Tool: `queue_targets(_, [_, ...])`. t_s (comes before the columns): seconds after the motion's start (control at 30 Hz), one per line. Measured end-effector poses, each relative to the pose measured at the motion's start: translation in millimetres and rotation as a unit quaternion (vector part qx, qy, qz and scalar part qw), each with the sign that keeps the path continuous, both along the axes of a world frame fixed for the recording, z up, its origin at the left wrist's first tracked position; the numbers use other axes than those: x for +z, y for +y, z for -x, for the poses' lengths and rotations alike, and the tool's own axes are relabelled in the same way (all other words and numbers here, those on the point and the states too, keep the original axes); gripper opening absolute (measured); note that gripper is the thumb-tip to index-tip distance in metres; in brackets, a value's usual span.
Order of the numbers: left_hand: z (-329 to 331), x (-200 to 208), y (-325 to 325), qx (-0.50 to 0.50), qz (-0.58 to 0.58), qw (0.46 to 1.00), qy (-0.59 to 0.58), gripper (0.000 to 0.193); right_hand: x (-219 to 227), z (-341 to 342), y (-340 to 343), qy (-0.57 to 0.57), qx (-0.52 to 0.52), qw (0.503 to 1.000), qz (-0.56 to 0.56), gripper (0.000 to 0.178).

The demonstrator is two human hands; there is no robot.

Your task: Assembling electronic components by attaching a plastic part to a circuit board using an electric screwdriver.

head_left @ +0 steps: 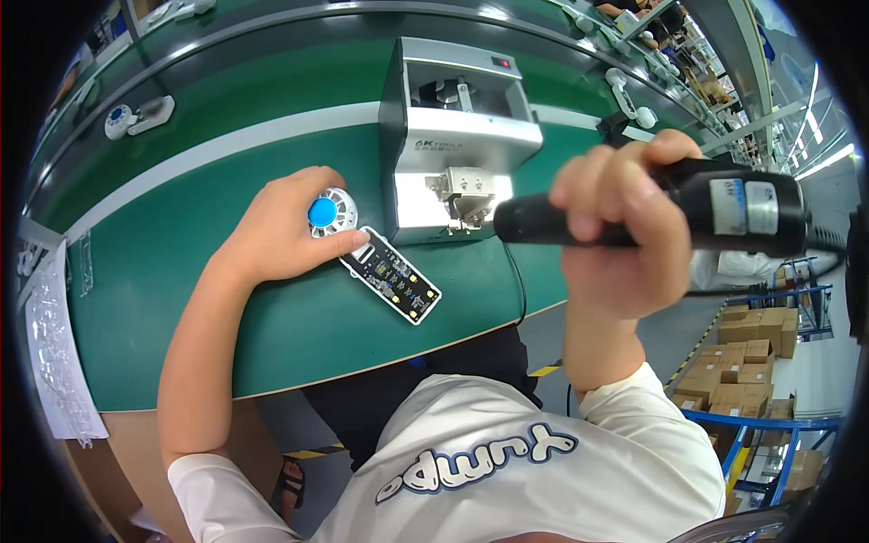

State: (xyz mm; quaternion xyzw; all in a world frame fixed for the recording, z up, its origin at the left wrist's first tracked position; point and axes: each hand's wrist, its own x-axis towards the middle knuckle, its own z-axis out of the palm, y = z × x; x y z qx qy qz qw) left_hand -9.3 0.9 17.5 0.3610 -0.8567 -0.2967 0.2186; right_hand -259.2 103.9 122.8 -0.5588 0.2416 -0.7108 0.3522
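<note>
My left hand (276, 226) is closed round the head of a small white handheld fan (339, 206) with a blue round centre, low over the green table. From under my thumb the fan's opened handle points toward me, showing a black circuit board (396, 281) with several small yellow parts. My right hand (625, 222) is wrapped round a black electric screwdriver (738, 208), raised above the table's right side. Its tip end points left, toward the front of a grey screw feeder (471, 136). The screwdriver's bit cannot be made out.
Behind the feeder runs a green conveyor belt (272, 86), carrying white fans (149, 118) at left and right. Clear plastic lies on a white sheet (59, 339) at the table's left edge. A cable hangs by the feeder. Cardboard boxes (738, 376) and a blue rack stand at right.
</note>
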Motion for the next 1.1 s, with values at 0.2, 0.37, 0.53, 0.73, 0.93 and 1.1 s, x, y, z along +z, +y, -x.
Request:
queue_targets(0.2, [5.2, -4.7, 0.0, 0.025, 0.010, 1.000, 0.013, 0.052, -13.6, -25.0, 2.2, 0.114, -0.189, 0.975, -0.031, 0.029])
queue_targets(0.37, [9.1, -16.1, -2.4, 0.009, 0.015, 0.999, 0.047, 0.048, -21.6, -23.7, 12.0, 0.132, -0.086, 0.985, -0.073, 0.033])
queue_targets(0.53, [11.5, -13.0, -5.9, -0.008, 0.003, 1.000, 0.024, 0.046, -37.3, -32.3, 0.6, 0.073, 0.012, 0.997, -0.030, 0.034])
queue_targets(0.73, [10.7, -13.2, -4.1, -0.006, 0.005, 1.000, 0.023, 0.046, -45.1, -38.8, -6.3, 0.069, 0.011, 0.996, -0.047, 0.037])
queue_targets(0.93, [8.5, -18.2, -4.8, -0.012, 0.010, 1.000, 0.023, 0.044, -45.6, -42.0, -6.3, 0.068, 0.015, 0.996, -0.058, 0.032])
queue_targets(1.1, [8.5, -15.3, -4.6, -0.013, 0.014, 0.999, 0.033, 0.043, -44.0, -39.9, -5.7, 0.120, 0.029, 0.991, -0.058, 0.026])
